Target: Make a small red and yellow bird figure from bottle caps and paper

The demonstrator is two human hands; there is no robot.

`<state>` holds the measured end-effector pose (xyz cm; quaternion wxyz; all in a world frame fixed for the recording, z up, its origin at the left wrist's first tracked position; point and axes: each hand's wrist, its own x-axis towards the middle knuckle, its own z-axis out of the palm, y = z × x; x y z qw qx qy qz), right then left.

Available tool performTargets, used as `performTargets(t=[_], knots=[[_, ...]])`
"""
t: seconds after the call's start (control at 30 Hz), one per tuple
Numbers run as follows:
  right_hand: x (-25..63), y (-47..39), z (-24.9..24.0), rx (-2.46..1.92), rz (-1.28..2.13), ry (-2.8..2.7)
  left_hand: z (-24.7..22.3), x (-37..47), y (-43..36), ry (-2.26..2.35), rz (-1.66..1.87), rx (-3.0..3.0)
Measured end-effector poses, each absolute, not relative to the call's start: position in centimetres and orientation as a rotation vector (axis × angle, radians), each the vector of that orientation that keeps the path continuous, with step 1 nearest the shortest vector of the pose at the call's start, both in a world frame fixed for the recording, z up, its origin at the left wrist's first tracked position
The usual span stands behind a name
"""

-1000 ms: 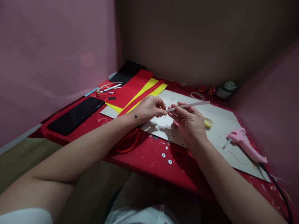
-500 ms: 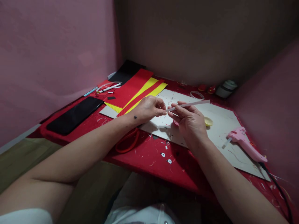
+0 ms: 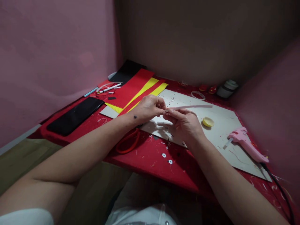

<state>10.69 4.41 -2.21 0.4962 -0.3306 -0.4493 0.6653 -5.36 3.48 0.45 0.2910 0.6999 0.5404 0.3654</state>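
Observation:
A thin pale strip stretches to the right from between my two hands, above the white board. My left hand pinches its left end with thumb and forefinger. Right beside it, my right hand has thumb and fingers pressed together at the same end, the fingertips of both hands nearly touching. Red and yellow corrugated sheets lie behind my left hand. A small yellow cup sits on the board to the right of my right hand.
On the right, a pink glue gun lies with its cord trailing. A black phone is at the left, and a red loop near the front edge. Two paper eyes rest on the red cloth. A jar stands at the back right.
My right hand has moved left and closed in at my left fingertips. The strip's free end has dropped slightly, and the yellow cup is more exposed.

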Motion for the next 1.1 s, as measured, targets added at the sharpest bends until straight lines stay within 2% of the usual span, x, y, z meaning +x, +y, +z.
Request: performTargets(t=[0.27, 0.4, 0.47, 0.53, 0.67, 0.73, 0.87, 1.03, 1.1], knots=[[10.5, 4.6, -1.9, -0.779, 1.541, -0.970, 1.1, -6.7, 4.0, 1.564, 1.004, 2.019], [10.7, 4.8, -1.9, -0.774, 1.543, -0.907, 2.8, -7.9, 1.1, 1.793, 1.051, 2.130], [10.9, 4.8, -2.1, -0.782, 1.551, -0.898, 3.3, -8.7, -1.5, 1.878, 0.953, 2.190], [11.1, 4.9, -2.2, -0.797, 1.555, -0.900, 3.0, -9.5, -4.1, 1.863, 0.703, 2.276], [11.3, 4.9, -2.2, -0.815, 1.534, -0.892, 0.4, -11.1, -7.7, 1.923, 0.166, 2.430], [11.2, 4.9, -2.2, -0.834, 1.534, -0.899, -1.1, -11.6, -8.2, 1.967, 0.018, 2.415], [11.0, 4.8, -2.2, -0.862, 1.545, -0.906, -2.1, -12.2, -7.8, 1.969, -0.013, 2.374], [10.8, 4.7, -2.1, -0.835, 1.541, -0.875, 0.7, -13.2, -8.2, 1.797, -0.055, 2.262], [10.8, 4.6, -2.0, -0.870, 1.548, -0.880, 1.6, -13.5, -8.8, 1.755, 0.031, 2.167]])
